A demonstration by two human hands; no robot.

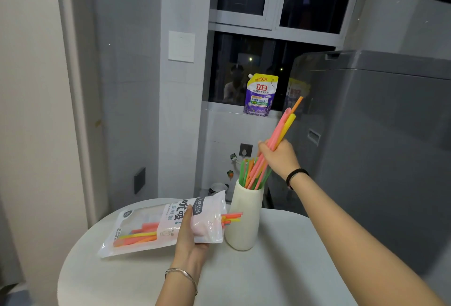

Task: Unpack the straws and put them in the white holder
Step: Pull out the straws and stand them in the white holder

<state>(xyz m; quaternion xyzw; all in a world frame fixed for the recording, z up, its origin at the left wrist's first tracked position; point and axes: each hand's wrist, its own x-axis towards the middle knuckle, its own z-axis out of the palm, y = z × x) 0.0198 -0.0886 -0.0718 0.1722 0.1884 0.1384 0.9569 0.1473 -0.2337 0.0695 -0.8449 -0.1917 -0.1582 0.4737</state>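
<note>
The right hand [280,157] has its fingers clamped on a bunch of coloured straws [284,125] angled into the white holder [244,220] (on the round table [268,269]); the left hand [191,237] grips the straw packet [166,225] just beside it.

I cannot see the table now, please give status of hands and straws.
Left hand grips clear plastic straw bag, straws remain inside. Right hand lowers coloured straw bunch into white ceramic holder. Nothing blocking.
</note>
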